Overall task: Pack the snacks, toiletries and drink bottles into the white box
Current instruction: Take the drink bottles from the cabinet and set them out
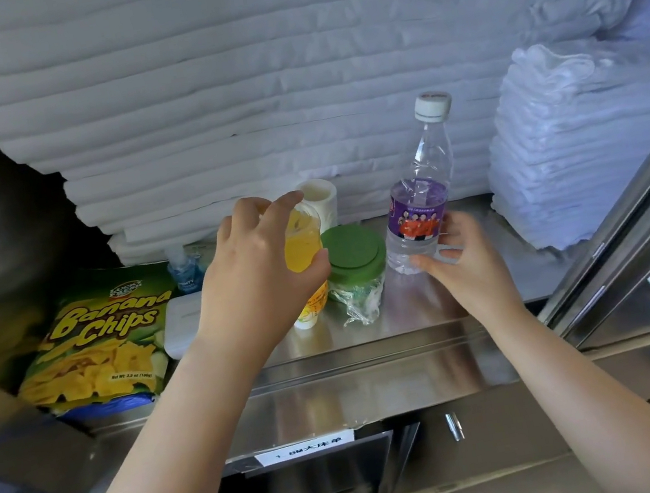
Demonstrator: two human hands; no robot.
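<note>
My left hand (252, 273) is wrapped around a bottle of yellow juice (304, 249) that stands on the steel shelf (412, 317). My right hand (461, 262) grips the lower part of a clear water bottle (421, 204) with a purple label and white cap, upright on the shelf. Between them sits a jar with a green lid (355, 260) in plastic wrap. A green bag of banana chips (102, 339) lies at the left, a small blue sanitizer bottle (185, 269) behind it. A flat white case (182, 326) lies beside my left wrist. The white box is not in view.
A tall stack of folded white linens (245, 87) fills the back of the shelf, with a smaller pile of white towels (569, 149) at the right. A white paper roll (320, 199) stands behind the juice. A metal cabinet door (631, 238) hangs open at the right.
</note>
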